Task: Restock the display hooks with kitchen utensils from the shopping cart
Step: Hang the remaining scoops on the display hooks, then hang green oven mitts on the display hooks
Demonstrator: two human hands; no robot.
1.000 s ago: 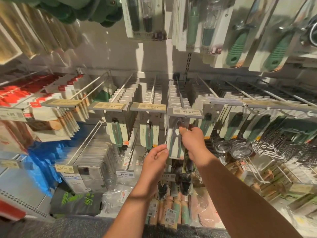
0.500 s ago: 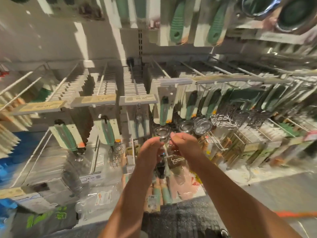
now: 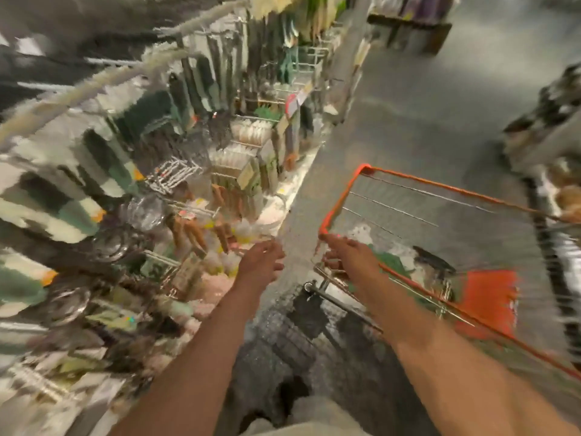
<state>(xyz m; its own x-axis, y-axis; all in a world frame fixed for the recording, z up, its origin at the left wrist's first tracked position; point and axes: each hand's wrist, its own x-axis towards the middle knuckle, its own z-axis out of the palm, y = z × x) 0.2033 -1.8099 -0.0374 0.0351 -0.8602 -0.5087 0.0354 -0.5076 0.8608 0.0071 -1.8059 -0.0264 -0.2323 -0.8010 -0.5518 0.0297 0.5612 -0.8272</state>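
Head view blurred, orange-rimmed wire cart w/ packs inside, right hand at rim, left hand loose, empty

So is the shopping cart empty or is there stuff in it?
Not empty. Through the shopping cart's wire side, green, white and dark packages show at the bottom. The picture is too blurred to tell what they are.

Two bare forearms run up from the lower edge of the frame, with no sleeves, watch, bracelet or rings showing. The left hand and right hand are ungloved. At the bottom centre, a blurred strip of pale, off-white garment shows.
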